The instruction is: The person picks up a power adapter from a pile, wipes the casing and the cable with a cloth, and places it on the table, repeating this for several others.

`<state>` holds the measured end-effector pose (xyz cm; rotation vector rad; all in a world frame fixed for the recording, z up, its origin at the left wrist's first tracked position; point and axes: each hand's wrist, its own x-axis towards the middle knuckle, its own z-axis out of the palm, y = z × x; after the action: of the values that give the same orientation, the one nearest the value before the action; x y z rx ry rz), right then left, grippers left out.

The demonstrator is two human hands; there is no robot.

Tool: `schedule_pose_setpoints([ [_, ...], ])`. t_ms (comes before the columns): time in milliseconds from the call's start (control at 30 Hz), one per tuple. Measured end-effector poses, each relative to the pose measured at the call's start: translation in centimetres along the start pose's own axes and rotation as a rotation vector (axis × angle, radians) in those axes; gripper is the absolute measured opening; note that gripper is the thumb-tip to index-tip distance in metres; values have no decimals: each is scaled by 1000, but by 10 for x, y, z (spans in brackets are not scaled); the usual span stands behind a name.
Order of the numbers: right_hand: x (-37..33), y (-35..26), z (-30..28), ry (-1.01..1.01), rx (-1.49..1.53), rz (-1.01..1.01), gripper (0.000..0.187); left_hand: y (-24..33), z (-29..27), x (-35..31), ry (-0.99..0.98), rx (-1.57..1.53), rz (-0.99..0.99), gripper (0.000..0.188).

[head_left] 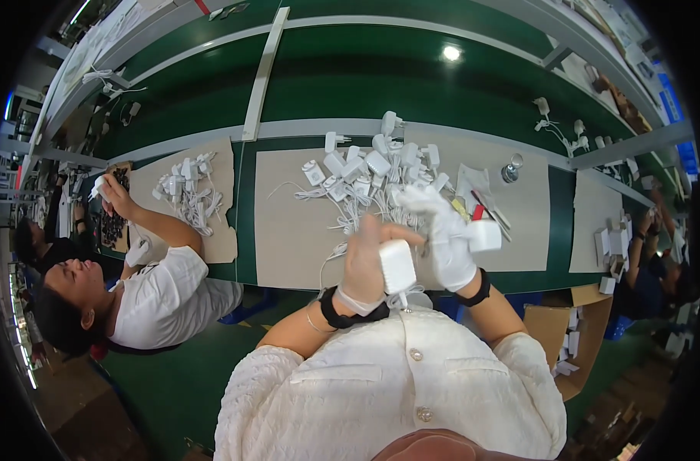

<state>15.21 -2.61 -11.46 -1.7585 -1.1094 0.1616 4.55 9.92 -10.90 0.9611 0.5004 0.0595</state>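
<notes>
Heap: white adapters [377,163], cords tangled, centre of frame, on tan sheet [292,250].
Progress: one adapter in each hand; heap large, so much appears left. No finished group distinguishable on the sheet.
Box: carton [546,334], lower right of frame, with white pieces [572,339] inside; whether finished, cannot tell.
Left hand [364,265]: grasping first adapter [398,266], which sits at the thumb side, lower in frame than the extended fingers; cord [400,298] bunched below, near the shirt.
Right hand [451,244]: gloved, grasping second adapter [485,236], jutting out right of the palm; fingers reach up-left, blurred, contact with heap unclear.
Tools [479,211]: right of heap, untouched.
</notes>
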Motion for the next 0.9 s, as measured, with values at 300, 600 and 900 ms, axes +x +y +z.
schedule_pose_setpoints([
  [300, 18, -44, 34, 12, -115, 61, 40, -14, -2, 11, 101, 153, 431, 53],
  [600, 12, 36, 11, 89, 486, 533, 51, -5, -6, 13, 84, 471, 758, 50],
  [900, -20, -40, 37, -21, -84, 367, 37, 8, -16, 29, 140, 369, 538, 37],
])
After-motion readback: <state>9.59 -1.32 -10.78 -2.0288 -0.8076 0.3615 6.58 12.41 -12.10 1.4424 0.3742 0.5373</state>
